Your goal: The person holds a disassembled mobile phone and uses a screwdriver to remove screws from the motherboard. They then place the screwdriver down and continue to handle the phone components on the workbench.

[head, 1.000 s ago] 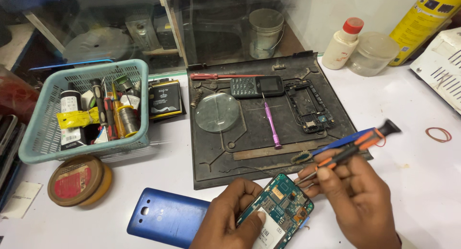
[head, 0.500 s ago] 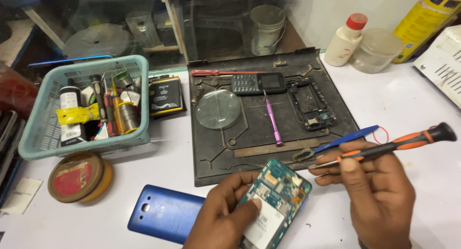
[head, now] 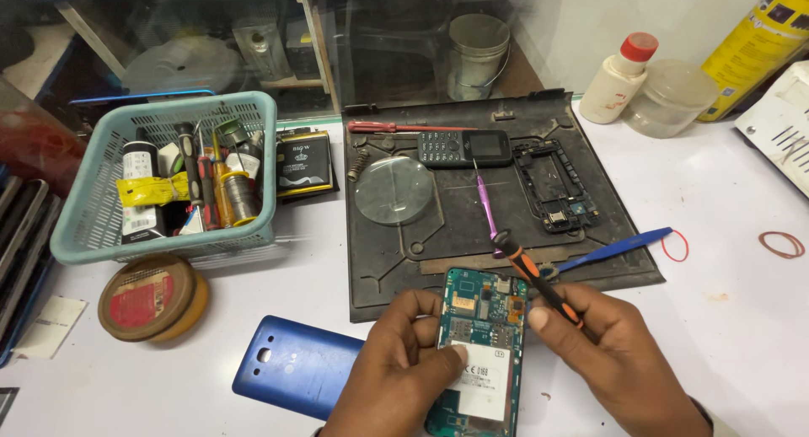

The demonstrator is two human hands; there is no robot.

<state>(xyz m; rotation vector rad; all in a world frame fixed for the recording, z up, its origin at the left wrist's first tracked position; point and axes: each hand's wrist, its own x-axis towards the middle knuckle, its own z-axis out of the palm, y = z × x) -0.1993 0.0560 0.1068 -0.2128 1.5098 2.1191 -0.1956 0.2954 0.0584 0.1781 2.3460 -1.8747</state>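
Opened green phone circuit board with a white label lies near the front edge of the white bench, just in front of the dark rubber work mat.

Far left, a pale teal plastic basket full of small tools and tubes stands near the bench's left edge, with a round brown tin with a red lid in front of it. A blue plastic phone back cover lies flat toward the front edge, just left of the board.

The left hand closes around the board's left side, thumb pressed onto the white label. On the mat behind sit a round clear glass lens, a small black keypad phone, a purple-handled pick and a black phone frame.

The right hand pinches an orange-and-black screwdriver between thumb and fingers, the tool slanting over the board's upper right corner; which end meets the board I cannot tell. A blue plastic pry tool lies across the mat's front right corner, and a white bottle with a red cap stands toward the back right.
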